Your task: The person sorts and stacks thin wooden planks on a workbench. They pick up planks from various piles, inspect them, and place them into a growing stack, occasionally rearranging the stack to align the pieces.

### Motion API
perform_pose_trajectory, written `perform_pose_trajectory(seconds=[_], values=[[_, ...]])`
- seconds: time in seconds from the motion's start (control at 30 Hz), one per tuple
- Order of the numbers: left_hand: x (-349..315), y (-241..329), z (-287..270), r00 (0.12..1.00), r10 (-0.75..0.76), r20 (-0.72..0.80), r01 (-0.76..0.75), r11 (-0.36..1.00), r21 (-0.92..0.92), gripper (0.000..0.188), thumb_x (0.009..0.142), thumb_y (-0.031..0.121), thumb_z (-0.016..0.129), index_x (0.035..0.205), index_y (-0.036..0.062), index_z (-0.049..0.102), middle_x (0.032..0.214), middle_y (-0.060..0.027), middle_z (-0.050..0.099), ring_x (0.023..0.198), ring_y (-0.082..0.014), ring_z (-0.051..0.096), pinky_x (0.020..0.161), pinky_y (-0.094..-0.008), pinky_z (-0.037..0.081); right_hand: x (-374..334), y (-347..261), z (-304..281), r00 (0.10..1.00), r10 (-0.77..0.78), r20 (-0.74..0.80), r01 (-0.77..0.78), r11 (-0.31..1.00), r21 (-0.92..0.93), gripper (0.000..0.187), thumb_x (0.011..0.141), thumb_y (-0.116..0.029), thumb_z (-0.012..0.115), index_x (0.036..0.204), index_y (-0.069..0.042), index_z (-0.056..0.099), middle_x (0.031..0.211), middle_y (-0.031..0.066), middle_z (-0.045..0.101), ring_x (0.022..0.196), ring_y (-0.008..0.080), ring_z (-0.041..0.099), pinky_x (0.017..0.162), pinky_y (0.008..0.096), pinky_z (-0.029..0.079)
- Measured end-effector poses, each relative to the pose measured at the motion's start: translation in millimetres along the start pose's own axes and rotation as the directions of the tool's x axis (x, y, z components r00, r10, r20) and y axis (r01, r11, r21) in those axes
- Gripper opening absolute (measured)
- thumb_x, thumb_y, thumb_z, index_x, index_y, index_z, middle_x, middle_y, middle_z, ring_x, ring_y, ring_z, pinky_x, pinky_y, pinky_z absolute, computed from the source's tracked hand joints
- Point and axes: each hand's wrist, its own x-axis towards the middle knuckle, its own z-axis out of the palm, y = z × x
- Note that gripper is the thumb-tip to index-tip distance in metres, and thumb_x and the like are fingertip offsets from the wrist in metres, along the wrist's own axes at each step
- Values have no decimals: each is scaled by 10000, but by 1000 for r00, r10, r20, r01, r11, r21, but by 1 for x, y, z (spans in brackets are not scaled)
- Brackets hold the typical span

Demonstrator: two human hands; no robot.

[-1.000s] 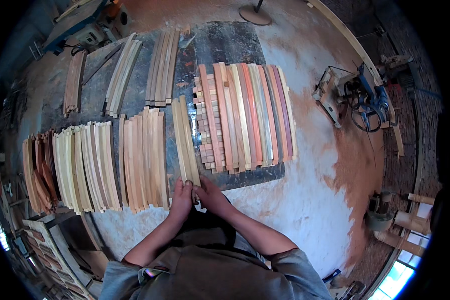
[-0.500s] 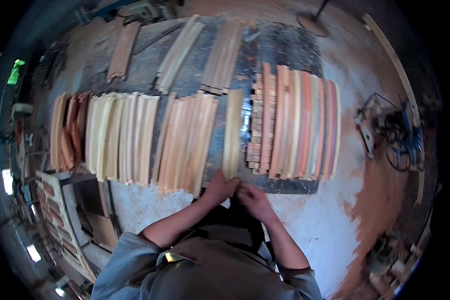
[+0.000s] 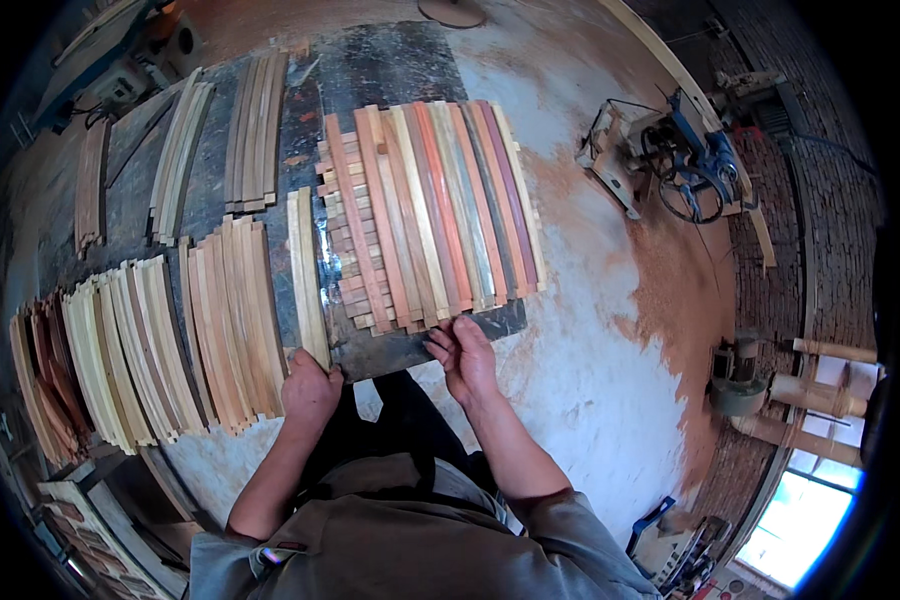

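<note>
My left hand (image 3: pixel 311 386) is closed at the near end of a narrow pair of pale wooden strips (image 3: pixel 308 270), which lies lengthwise on the dark tabletop. The fingertips are partly hidden. To the right, my right hand (image 3: pixel 464 360) is raised with its fingers apart and bent, close to the near ends of a row of multi-coloured wooden strips (image 3: pixel 430 210). I cannot tell whether its fingertips touch them. These orange, cream, grey and purplish strips lie side by side on layers of crosswise wood pieces (image 3: pixel 354 235).
Bundles of pinkish-tan strips (image 3: pixel 232 325), cream strips (image 3: pixel 125 350) and reddish-brown strips (image 3: pixel 58 370) line the table's left. Shorter bundles (image 3: pixel 257 130) lie farther back. A blue machine with a wheel (image 3: pixel 695 180) stands on the dusty floor at right, near a brick wall (image 3: pixel 830 220).
The view has swung to the right, so the table appears farther left. My right hand has moved away from my left toward the multi-coloured strips. My left hand stays at the pale strips.
</note>
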Motion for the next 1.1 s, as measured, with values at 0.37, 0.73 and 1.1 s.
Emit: perform_pose_trajectory(seconds=[0.37, 0.73, 1.1], values=[[-4, -5, 8, 988, 64, -139, -62, 998, 15, 800, 814, 304, 710, 1379, -84, 299, 1182, -311, 547, 939, -448, 642, 765, -499, 545, -4, 12, 17, 986, -144, -80, 143, 990, -18, 112, 979, -207, 593, 971, -99, 561, 903, 62, 655, 802, 178, 661, 683, 339, 562], [17, -26, 19, 1000, 3, -12, -8, 893, -450, 455, 859, 169, 603, 1235, -28, 440, 1050, -214, 617, 900, -333, 648, 764, -419, 539, 12, -79, 84, 936, 217, 277, -3, 791, -611, 373, 994, -431, 521, 926, -64, 535, 669, 37, 538, 466, 136, 495, 421, 269, 417], [-17, -4, 13, 1000, -20, -10, -5, 219, -976, 268, 903, 100, 593, 1130, -27, 530, 976, -123, 626, 815, -162, 608, 719, -319, 515, -51, 22, 66, 876, 284, 390, 274, 371, -887, 362, 961, -285, 581, 1198, -11, 573, 843, 114, 658, 746, 203, 635, 667, 341, 507]])
